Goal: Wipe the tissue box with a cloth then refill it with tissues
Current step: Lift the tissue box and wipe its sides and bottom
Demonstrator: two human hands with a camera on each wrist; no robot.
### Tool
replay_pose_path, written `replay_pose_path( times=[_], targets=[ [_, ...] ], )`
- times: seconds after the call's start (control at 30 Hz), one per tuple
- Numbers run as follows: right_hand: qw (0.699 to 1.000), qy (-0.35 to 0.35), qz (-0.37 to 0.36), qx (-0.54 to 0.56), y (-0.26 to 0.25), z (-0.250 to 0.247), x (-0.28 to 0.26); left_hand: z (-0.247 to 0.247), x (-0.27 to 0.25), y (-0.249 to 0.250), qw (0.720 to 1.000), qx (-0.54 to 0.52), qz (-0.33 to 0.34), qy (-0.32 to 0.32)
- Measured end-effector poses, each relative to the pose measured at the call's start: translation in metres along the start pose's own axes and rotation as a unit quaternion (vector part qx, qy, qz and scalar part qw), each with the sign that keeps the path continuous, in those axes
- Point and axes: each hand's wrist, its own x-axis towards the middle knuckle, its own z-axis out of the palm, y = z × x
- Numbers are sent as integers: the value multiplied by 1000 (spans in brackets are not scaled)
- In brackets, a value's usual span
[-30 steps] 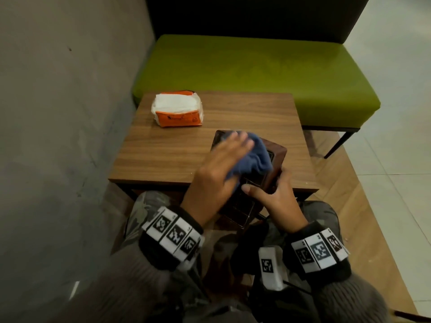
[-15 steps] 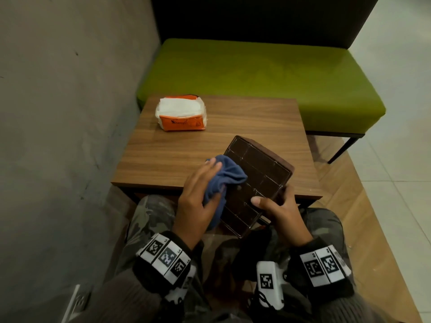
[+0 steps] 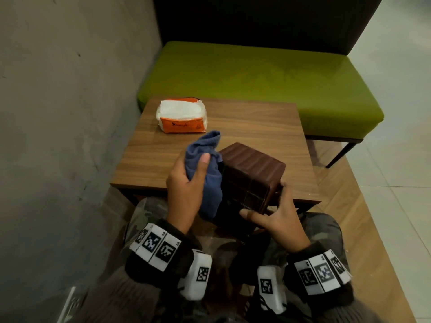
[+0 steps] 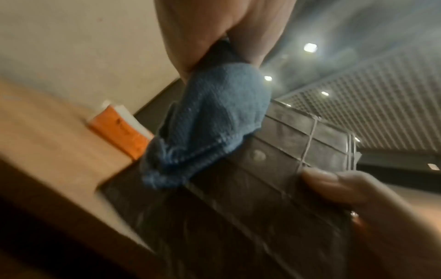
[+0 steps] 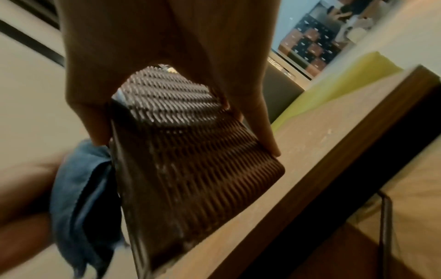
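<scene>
A dark brown woven tissue box (image 3: 251, 173) is tilted up at the near edge of the wooden table (image 3: 256, 127), its gridded face turned toward me. My right hand (image 3: 275, 215) grips its near right corner, thumb on the gridded face (image 4: 334, 188) and fingers on the woven side (image 5: 264, 132). My left hand (image 3: 186, 183) holds a bunched blue cloth (image 3: 205, 164) against the box's left side (image 4: 214, 120). An orange pack of white tissues (image 3: 182, 117) lies at the table's far left.
A green bench seat (image 3: 256, 73) with a dark backrest stands behind the table. A grey wall (image 3: 70, 113) runs close along the left. My knees sit under the table's near edge. Pale tiled floor (image 3: 396, 159) lies to the right.
The box has been turned up more steeply, so its ribbed woven side now faces up. My left hand moved the cloth from the gridded face to the box's left side.
</scene>
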Motion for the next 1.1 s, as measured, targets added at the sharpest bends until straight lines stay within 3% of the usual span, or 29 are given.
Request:
replay_pose_path(
  times=[0.03, 0.17, 0.33, 0.43, 0.53, 0.63, 0.7, 0.83, 0.93, 1.0, 1.1],
  targets=[
    [1000, 14, 6, 23, -2, 1, -1, 1, -4, -4, 999, -7, -26, -17],
    [990, 93, -5, 109, -10, 0, 5, 1, -23, -20, 998, 18, -14, -55],
    [956, 127, 37, 260, -13, 16, 11, 14, -24, -16, 981, -91, -166, -36],
    [950, 134, 49, 278, -14, 25, 10, 18, -23, -10, 923, -204, -312, -101],
    [947, 132, 56, 288, -11, 27, 7, 13, -27, -21, 882, -258, -370, -139],
    [956, 93, 53, 273, -6, 28, 5, 7, -31, -28, 820, -347, -422, -171],
    [964, 55, 52, 256, -4, 24, 4, 4, -30, -30, 813, -358, -419, -190],
    [957, 24, 45, 285, -10, 1, 2, -11, -12, -26, 869, -278, -360, -194],
    [968, 25, 42, 245, -18, -31, 4, -39, 15, -17, 898, -216, -294, -245],
    [988, -48, 52, 134, -24, -43, 6, -54, 32, -5, 910, -148, -226, -314],
    [983, -167, 77, 21, -26, -34, 7, -53, 46, 16, 909, -10, -128, -397]
  ],
)
